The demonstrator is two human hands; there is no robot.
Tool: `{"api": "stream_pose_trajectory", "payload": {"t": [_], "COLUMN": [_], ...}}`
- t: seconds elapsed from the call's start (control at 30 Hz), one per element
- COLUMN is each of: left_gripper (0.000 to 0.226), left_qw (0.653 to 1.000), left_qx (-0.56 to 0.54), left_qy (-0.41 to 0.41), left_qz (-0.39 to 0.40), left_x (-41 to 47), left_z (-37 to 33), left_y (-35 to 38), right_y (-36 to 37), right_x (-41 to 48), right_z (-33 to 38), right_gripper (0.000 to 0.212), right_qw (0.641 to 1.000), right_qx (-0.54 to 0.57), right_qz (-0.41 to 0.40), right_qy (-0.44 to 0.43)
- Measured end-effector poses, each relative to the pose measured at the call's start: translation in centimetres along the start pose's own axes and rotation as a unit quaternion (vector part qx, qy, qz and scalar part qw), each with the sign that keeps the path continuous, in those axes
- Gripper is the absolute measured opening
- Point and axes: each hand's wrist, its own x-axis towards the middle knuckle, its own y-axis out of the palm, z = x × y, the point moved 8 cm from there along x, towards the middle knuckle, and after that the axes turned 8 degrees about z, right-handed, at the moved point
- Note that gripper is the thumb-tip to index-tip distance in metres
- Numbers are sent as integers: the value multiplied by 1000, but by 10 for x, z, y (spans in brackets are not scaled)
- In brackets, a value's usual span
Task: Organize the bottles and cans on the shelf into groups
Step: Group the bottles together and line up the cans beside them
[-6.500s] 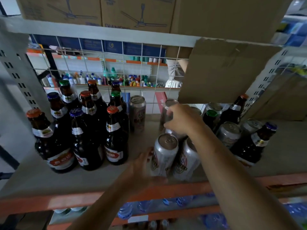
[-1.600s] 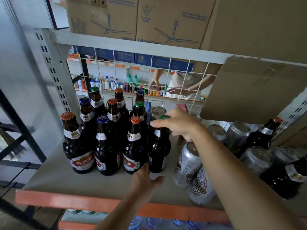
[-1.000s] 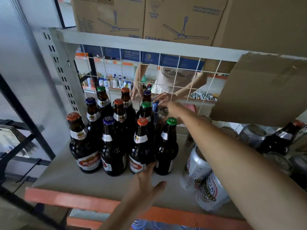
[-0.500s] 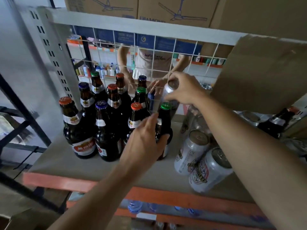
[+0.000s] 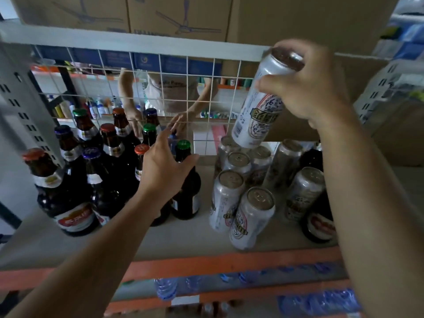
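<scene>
A tall silver can [image 5: 259, 106] hangs tilted in the air above a cluster of several silver cans [image 5: 250, 196] on the right half of the shelf [image 5: 183, 239]. My right hand [image 5: 312, 88] grips it near its top. Several dark brown bottles [image 5: 75, 180] with coloured caps stand grouped on the left. My left hand [image 5: 163, 168] is wrapped around the neck of the green-capped bottle [image 5: 187, 191] at the group's right edge. A lone dark bottle [image 5: 317, 216] stands right of the cans, partly hidden by my right arm.
A white wire grid [image 5: 160, 99] closes the shelf's back; behind it a person's hands work on the far side. Cardboard boxes [image 5: 286, 19] sit on the shelf above and a cardboard flap hangs at the right. Plastic water bottles [image 5: 167, 288] lie on the shelf below.
My right hand lifted the silver can from behind the bottles and carried it up and right, above the can cluster. My left hand stayed on the green-capped bottle.
</scene>
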Motion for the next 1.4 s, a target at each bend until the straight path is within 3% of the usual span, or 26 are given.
{"api": "stream_pose_trajectory", "payload": {"t": [0.2, 0.3, 0.5, 0.9, 1.4], "left_gripper": [51, 33, 23, 20, 16], "left_qw": [991, 991, 994, 996, 990], "left_qx": [-67, -48, -35, -15, -25], "left_qy": [-113, -117, -99, -81, -128], "left_qz": [32, 35, 31, 19, -44], "left_x": [9, 11, 14, 32, 85], "left_z": [29, 27, 22, 15, 21], "left_y": [19, 22, 15, 23, 35], "right_y": [-25, -21, 15, 66, 87], "right_x": [-30, -42, -61, -77, -80], "right_z": [-42, -64, -98, -144, -152], "right_gripper": [55, 56, 66, 68, 54], "right_qw": [997, 994, 985, 963, 965], "right_qx": [-41, -68, -109, -143, -126], "right_qz": [-14, 0, 75, 171, 210], "right_qy": [64, 90, 113, 150, 90]}}
